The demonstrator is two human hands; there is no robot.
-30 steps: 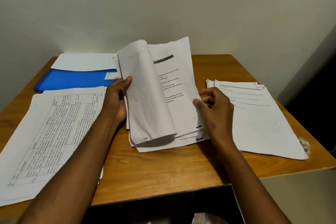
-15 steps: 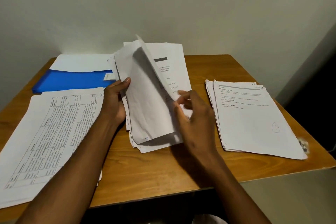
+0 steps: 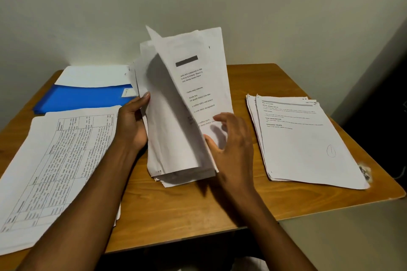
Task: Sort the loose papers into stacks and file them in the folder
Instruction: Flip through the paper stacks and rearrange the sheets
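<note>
A bundle of loose white papers (image 3: pixel 176 130) stands tilted up at the middle of the wooden table (image 3: pixel 176 209). My left hand (image 3: pixel 132 125) grips its left edge, thumb on the front sheets. My right hand (image 3: pixel 231 145) is at the bundle's right side, thumb under the lifted front sheets, fingers spread and relaxed over a printed page. A blue folder (image 3: pixel 83 97) lies at the back left with a white sheet on it. One stack of table-printed sheets (image 3: pixel 55 160) lies at the left. Another stack of text pages (image 3: pixel 304 138) lies at the right.
A plain wall rises right behind the table. The table's front edge runs below my forearms, and its right front corner (image 3: pixel 394 193) is rounded. A small dark scrap (image 3: pixel 364 172) sits by the right stack's near corner. Something dark stands beyond the table's right side.
My right hand left the bundle's lower right corner, swung left and up, and now lifts the front sheets. The bundle stands more upright and another page shows.
</note>
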